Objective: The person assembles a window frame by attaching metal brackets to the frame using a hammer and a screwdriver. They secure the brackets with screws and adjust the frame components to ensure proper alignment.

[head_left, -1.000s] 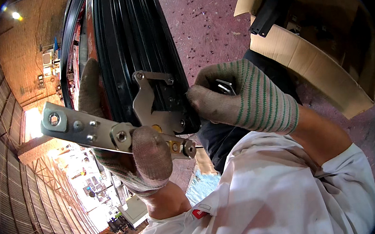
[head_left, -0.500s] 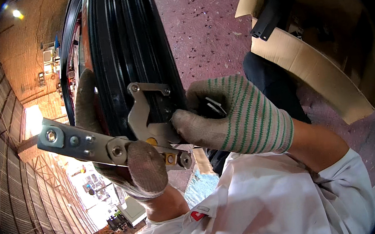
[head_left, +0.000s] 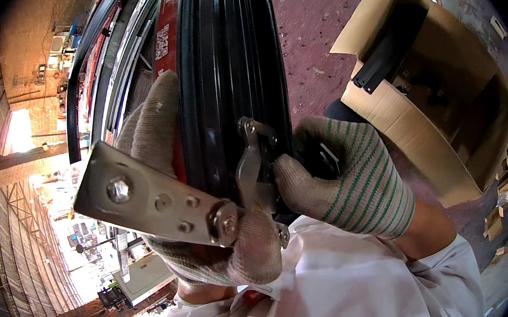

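Observation:
A long black grooved profile [head_left: 219, 68] with a red strip along one side runs away from me. At its near end is a jointed metal hinge: a broad plate arm [head_left: 152, 198] with a bolt head points left, and a curved bracket [head_left: 248, 175] lies over the profile. My left hand [head_left: 249, 256], gloved, is wrapped round the near end, its thumb pressing by the arm's joint and its fingers along the profile's left side. My right hand [head_left: 357, 184], in a green-striped glove, is curled beside the bracket. Small light-edged pieces [head_left: 329, 157] show within its palm; their kind is unclear.
On the right, an open cardboard box [head_left: 411, 131] stands on the dark red floor [head_left: 309, 39], with a black bar [head_left: 389, 49] leaning out. Several curved-looking frames [head_left: 121, 61] stand at the far left. Scraps [head_left: 496, 218] lie beyond the box.
The profile, hinge and both hands have shifted right in view. The hinge's plate arm looks nearer and slants more steeply. The box shows more fully. Both hands keep their hold.

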`<state>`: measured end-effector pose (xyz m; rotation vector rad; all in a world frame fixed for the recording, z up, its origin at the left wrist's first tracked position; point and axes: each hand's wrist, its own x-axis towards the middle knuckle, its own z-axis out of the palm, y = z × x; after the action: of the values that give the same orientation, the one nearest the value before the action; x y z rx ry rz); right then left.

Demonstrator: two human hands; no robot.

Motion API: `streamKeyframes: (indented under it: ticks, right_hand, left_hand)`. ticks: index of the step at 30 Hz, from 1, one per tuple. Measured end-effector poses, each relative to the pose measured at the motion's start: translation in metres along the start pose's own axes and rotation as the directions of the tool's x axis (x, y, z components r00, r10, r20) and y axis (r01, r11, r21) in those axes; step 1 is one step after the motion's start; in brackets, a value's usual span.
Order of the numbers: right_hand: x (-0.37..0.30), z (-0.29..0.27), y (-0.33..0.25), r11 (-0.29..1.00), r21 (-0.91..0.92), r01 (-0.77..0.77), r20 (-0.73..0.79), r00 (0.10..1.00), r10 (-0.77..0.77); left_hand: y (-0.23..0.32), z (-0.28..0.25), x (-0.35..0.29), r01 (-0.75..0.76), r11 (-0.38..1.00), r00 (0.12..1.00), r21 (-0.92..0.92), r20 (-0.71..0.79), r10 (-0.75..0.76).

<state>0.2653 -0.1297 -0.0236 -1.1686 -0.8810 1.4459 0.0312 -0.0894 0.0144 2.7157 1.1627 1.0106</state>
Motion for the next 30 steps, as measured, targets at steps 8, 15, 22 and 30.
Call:
streamKeyframes:
  ticks: [8,15,22,30]
  right_hand:
    - [-0.001,0.003,0.004,0.999,0.007,-0.035,0.007,0.999,0.035]
    - [0.001,-0.001,0.007,1.000,0.004,0.012,-0.029,1.000,-0.012]
    - [0.009,-0.005,-0.001,0.998,-0.058,-0.011,-0.045,0.999,0.008]
    - [0.016,-0.004,0.044,0.956,0.293,0.014,0.003,1.000,-0.016]
  left_hand:
    - [0.001,0.005,-0.001,-0.041,0.999,0.999,-0.013,0.024,0.041]
    - [0.003,0.004,-0.005,-0.067,0.998,0.997,-0.022,0.043,0.068]
    - [0.001,0.003,-0.006,-0.071,0.997,0.996,-0.025,0.043,0.072]
    - [-0.001,0.001,-0.001,-0.086,0.996,0.995,-0.037,0.051,0.088]
